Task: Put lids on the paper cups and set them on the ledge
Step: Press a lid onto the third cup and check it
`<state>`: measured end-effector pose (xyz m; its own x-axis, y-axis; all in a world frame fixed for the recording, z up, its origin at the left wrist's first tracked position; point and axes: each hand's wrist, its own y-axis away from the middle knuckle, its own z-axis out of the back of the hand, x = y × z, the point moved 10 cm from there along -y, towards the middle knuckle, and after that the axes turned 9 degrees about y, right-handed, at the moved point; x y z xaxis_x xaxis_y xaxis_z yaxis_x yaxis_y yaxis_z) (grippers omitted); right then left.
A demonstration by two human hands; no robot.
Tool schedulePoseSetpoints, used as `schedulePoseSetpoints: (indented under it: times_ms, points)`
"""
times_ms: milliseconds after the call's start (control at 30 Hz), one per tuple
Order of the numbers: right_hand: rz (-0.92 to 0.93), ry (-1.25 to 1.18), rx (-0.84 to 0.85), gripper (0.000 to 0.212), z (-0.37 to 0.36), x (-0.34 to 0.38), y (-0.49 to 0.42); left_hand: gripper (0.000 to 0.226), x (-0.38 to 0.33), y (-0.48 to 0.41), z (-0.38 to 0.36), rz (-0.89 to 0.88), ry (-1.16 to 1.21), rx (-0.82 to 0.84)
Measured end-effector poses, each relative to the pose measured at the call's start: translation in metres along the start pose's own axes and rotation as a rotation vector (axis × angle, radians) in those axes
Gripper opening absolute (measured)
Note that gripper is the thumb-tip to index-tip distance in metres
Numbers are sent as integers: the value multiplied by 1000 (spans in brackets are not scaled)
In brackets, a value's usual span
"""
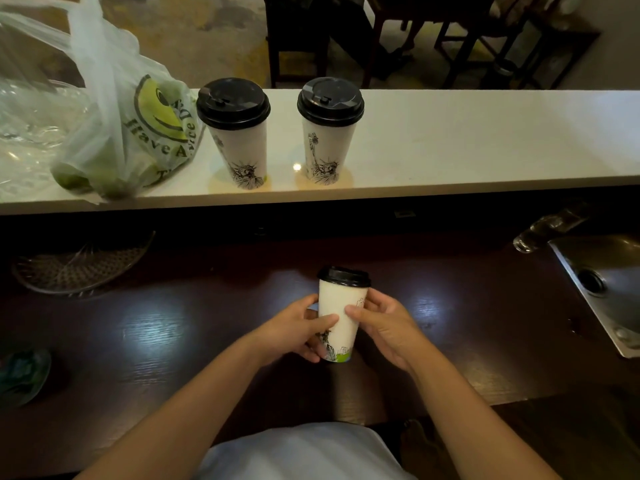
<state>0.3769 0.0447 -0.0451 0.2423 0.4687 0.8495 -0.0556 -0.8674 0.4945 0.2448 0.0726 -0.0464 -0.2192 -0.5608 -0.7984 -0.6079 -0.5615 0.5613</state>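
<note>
Because its black lid [344,275] is seated on the rim, the paper cup [341,317] is gripped by the body, the left hand [294,329] curled round one side and the right hand [386,332] round the other, likely to lift it steadily without popping the lid. It leans slightly between the hands over the tabletop [173,323]; well beyond them two lidded cups [239,143] [327,143] stand on the ledge [467,143]
</note>
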Motion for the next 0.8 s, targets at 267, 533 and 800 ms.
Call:
schedulePoseSetpoints:
  times_ms: [267,533,800]
  points:
    - [-59,82,22,51,-11,-12,-1,62,0,0,10,-156,-123,-210]
    - [-89,95,-1,53,-6,-19,-1,51,-2,1,-7,-278,-149,-126]
    - [-151,-47,-151,33,23,-31,4,64,58,-18,52,-110,-911,-396]
